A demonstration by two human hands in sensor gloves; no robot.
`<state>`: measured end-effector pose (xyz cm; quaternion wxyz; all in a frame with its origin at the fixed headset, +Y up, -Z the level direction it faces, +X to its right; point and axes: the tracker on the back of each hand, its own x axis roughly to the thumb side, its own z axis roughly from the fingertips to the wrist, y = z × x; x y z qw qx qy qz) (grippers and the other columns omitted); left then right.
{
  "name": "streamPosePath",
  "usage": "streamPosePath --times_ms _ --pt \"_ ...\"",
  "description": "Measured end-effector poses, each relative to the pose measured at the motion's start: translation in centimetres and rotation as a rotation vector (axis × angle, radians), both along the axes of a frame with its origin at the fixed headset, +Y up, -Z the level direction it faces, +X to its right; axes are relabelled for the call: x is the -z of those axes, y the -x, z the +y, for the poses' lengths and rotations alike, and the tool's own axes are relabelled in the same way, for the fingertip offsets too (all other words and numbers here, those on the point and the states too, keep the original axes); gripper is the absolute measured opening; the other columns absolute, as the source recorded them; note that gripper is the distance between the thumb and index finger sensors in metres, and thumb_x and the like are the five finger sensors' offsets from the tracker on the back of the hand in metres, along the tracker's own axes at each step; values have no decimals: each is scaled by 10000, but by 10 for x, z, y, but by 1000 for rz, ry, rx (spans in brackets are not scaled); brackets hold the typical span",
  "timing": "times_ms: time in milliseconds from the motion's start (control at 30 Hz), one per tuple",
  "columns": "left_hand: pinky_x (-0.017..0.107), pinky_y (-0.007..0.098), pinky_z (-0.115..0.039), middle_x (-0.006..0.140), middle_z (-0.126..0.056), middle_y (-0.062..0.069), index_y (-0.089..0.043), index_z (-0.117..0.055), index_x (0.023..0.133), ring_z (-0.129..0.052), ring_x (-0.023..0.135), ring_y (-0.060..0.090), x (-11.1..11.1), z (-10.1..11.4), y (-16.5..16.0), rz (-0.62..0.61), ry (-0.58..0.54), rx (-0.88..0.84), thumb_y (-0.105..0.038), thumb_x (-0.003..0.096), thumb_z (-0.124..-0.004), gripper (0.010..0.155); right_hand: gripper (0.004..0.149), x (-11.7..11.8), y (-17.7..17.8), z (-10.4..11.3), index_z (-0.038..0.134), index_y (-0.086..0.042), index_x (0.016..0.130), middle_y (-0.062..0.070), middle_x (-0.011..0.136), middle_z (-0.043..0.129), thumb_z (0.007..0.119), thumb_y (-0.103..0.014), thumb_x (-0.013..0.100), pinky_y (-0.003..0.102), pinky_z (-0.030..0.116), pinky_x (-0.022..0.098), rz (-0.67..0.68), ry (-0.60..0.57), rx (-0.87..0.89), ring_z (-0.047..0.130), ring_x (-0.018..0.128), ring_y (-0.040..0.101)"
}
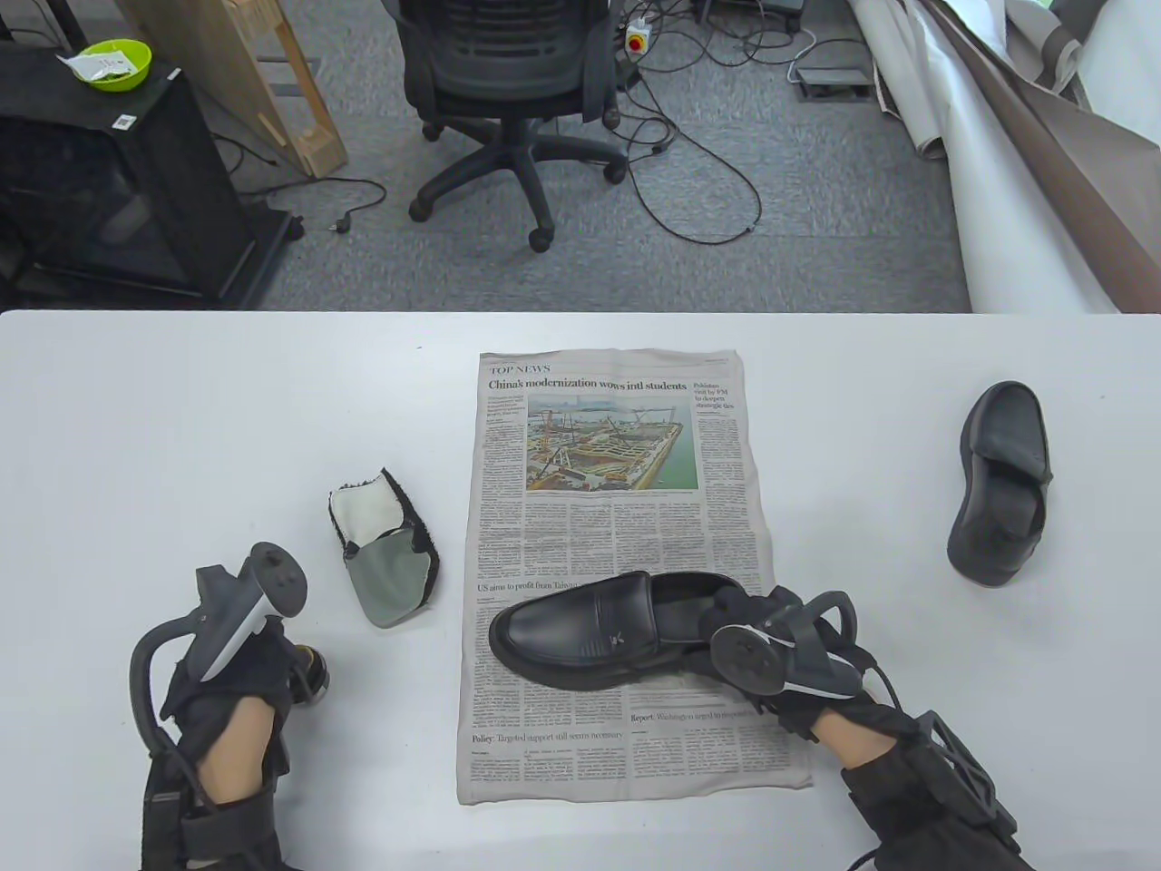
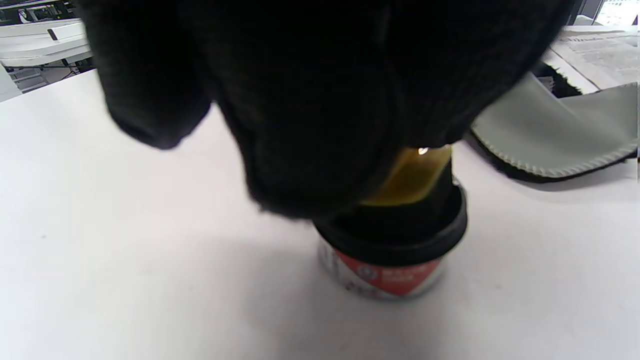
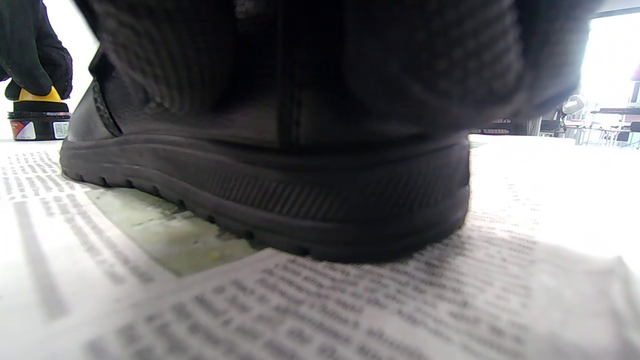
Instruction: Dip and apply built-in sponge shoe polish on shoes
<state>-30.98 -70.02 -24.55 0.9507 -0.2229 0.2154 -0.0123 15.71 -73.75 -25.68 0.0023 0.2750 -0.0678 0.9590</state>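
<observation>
Shoe of black leather [image 1: 599, 635] lies toe-left on newspaper [image 1: 617, 508]; right hand [image 1: 771, 649] grips its heel, left hand [image 1: 249, 671] left of it pinches yellow-handled sponge [image 2: 412, 175] in round polish tin [image 2: 395, 260].

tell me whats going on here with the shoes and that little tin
A person in sensor gloves is polishing shoes. The left hand grips the yellow sponge applicator, which sits in the open polish tin. The right hand holds the heel of a black shoe on the newspaper. The second shoe and a polishing mitt lie aside.
</observation>
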Motion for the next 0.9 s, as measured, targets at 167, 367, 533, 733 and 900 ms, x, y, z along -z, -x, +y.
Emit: streamPosePath --times_ms 167,367,533,733,900 --pt "461 430 -912 651 -1085 91 -141 -885 817 -1111 240 51 1 -2 -2 2 8 22 -420 398 -965 510 435 0 0 0 894 -268 580 9 645 869 800 -595 309 387 876 429 1 0 1 960 210 104" --pt "467 424 -906 647 -1076 86 -143 -873 819 -1100 250 44 -8 19 -9 -17 -97 8 -431 406 -956 511 434 0 0 0 894 -268 580 10 645 869 800 -594 310 387 876 429 -1 -1 0 960 210 105" --pt "481 409 -901 659 -1063 69 -157 -857 830 -1093 266 28 1 26 -55 -176 -139 -213 -448 417 -944 512 435 0 0 0 894 -268 581 10 646 869 800 -595 309 387 876 430 -2 0 0 960 211 105" --pt "493 403 -897 655 -1055 54 -171 -847 835 -1085 272 20 19 38 -134 -344 -164 -344 -463 421 -930 513 436 0 0 0 895 -267 580 10 645 869 801 -595 309 386 876 429 0 3 -1 960 210 105" --pt "502 402 -894 652 -1048 44 -182 -842 837 -1085 284 18 32 30 -188 -376 -141 -148 -472 423 -920 512 433 0 0 0 894 -268 581 11 647 868 799 -594 312 388 876 430 3 0 0 960 211 105"
